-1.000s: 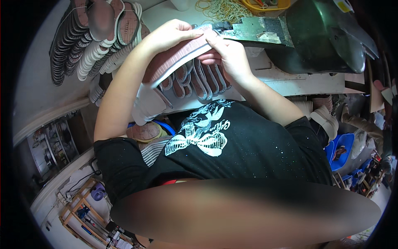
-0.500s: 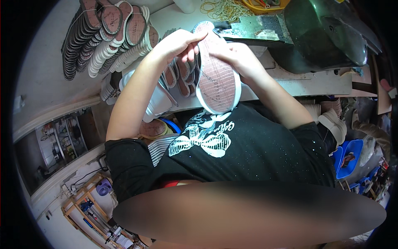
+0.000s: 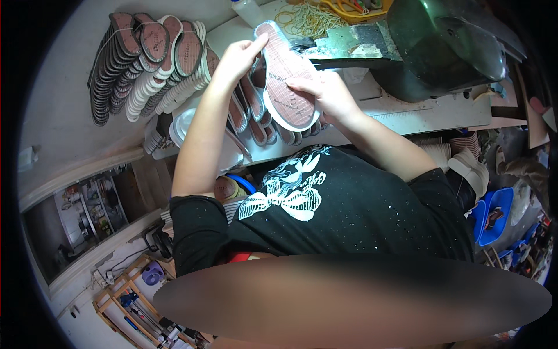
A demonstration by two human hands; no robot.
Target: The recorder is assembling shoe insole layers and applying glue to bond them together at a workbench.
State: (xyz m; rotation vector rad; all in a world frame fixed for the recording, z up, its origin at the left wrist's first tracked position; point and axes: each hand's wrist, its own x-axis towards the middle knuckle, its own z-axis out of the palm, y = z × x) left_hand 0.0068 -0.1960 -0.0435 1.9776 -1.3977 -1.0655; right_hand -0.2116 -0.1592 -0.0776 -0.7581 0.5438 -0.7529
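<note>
A pinkish-brown shoe insole (image 3: 288, 81) with a white rim is held up between my two hands, tilted, its narrower end pointing up and away. My left hand (image 3: 238, 61) pinches its edge near the narrow end, thumb on the printed face. Lower down, my right hand (image 3: 328, 94) grips the opposite side, its thumb lying across the face; the other fingers are behind it. Just past the narrow end sits the green-grey metal arm (image 3: 354, 45) of a machine. Below my left hand, more insoles (image 3: 254, 110) lie in a row on the worktable (image 3: 401, 121).
Tied stacks of insoles (image 3: 125, 64) stand at the far left. A large dark green machine housing (image 3: 444, 49) fills the far right. Yellow cord (image 3: 308, 22) lies tangled behind the arm, beside a yellow basket (image 3: 372, 11). A blue bin (image 3: 497, 215) stands on the right.
Both hands have moved the insole a little left and farther away, and its narrow end leans more to the left. My right thumb now lies lower on its face.
</note>
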